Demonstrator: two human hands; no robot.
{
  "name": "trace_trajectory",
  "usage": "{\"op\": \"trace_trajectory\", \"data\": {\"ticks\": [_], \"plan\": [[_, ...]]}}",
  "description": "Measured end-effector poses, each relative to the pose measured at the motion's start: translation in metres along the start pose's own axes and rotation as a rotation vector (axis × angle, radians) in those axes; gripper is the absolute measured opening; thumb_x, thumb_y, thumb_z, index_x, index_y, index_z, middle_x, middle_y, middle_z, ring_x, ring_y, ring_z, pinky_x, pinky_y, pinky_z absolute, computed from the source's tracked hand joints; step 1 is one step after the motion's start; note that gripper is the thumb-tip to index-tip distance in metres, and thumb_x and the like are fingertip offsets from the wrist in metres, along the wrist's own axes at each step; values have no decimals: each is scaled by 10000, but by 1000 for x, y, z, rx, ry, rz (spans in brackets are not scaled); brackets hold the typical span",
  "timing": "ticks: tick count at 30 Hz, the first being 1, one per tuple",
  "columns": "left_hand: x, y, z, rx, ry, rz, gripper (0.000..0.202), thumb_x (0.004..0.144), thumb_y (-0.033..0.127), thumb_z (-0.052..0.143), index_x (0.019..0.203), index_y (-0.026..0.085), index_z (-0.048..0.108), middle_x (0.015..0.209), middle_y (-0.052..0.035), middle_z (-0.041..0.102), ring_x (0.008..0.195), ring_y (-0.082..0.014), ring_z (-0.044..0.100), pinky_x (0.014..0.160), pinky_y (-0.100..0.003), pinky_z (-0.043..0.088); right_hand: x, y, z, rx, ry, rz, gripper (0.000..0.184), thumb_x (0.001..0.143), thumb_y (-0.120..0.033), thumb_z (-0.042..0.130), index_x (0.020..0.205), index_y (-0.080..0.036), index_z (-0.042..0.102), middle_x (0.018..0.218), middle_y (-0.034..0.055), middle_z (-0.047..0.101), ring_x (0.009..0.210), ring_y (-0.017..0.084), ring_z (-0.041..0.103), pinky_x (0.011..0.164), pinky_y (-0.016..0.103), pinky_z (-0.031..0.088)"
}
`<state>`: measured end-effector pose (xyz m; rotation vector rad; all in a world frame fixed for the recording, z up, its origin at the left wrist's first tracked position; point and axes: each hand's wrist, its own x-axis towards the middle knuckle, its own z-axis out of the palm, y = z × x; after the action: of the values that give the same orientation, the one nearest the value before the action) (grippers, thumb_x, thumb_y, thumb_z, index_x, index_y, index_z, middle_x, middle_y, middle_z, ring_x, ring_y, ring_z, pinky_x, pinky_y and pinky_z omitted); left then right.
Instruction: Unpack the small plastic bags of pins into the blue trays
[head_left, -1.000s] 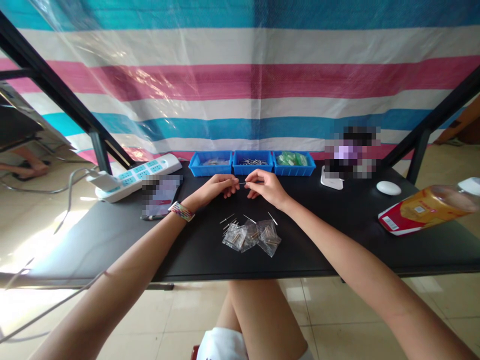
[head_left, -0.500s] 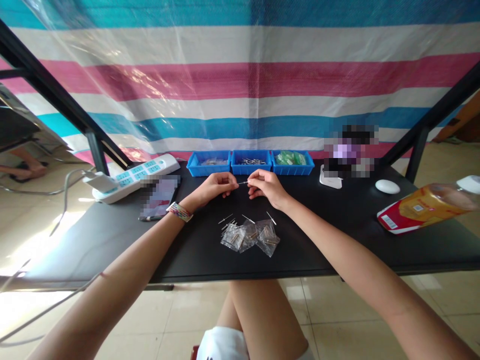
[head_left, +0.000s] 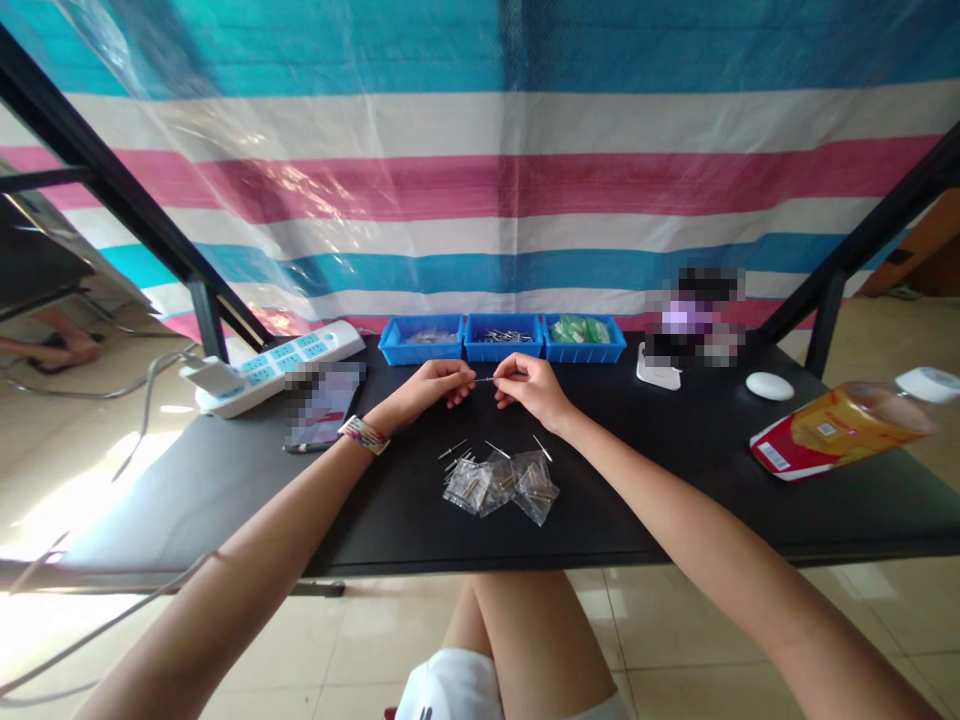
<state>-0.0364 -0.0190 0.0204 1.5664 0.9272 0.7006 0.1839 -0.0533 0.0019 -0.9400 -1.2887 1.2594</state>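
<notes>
Between my two hands a thin silvery pop rivet (head_left: pixel 484 379) is held level above the black table. My left hand (head_left: pixel 439 383) pinches its left end between thumb and fingers. At its right end the fingers of my right hand (head_left: pixel 529 387) are closed on it. Nearer to me lie several loose pop rivets (head_left: pixel 452 449), partly bunched together. Just below them are small clear plastic bags (head_left: pixel 496 484) with metal pieces inside, overlapping in a row. Beyond my hands stand three blue bins: one with clear bags (head_left: pixel 422 340), one with loose rivets (head_left: pixel 503 338), one with green packets (head_left: pixel 581 330).
On the left are a white power strip (head_left: pixel 281 366) and a phone (head_left: pixel 325 405). To the right stand a small white case (head_left: pixel 658 372), a white oval object (head_left: pixel 769 386) and a tilted drink bottle (head_left: pixel 844 425). A striped sheet (head_left: pixel 480 190) hangs behind the table (head_left: pixel 630 520).
The whole scene sits slightly lower in view, as the camera has tilted up a little. Both hands keep hold of the pop rivet, with hardly any movement.
</notes>
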Motion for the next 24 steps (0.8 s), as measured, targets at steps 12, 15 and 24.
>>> {"op": "trace_trajectory", "data": {"ticks": [12, 15, 24], "plan": [[-1, 6, 4, 35, 16, 53, 399, 782, 508, 845, 812, 148, 675, 658, 11, 589, 573, -103, 547, 515, -206, 420, -6, -11, -1, 69, -13, 92, 257, 710, -323, 815, 824, -208, 615, 721, -39, 633, 581, 118, 638, 520, 258, 627], [0, 5, 3, 36, 17, 52, 397, 773, 500, 856, 813, 148, 677, 641, 15, 584, 565, -100, 539, 514, -202, 415, -6, -10, 1, 67, -21, 90, 283, 697, -335, 831, 818, -207, 609, 714, -42, 629, 573, 119, 635, 514, 263, 628], [0, 5, 4, 27, 16, 70, 405, 755, 502, 872, 807, 153, 674, 640, 19, 579, 562, -98, 535, 508, -200, 410, -5, -7, 2, 71, -9, 80, 239, 698, -307, 786, 816, -208, 604, 725, -43, 624, 563, 117, 635, 501, 260, 622]]}}
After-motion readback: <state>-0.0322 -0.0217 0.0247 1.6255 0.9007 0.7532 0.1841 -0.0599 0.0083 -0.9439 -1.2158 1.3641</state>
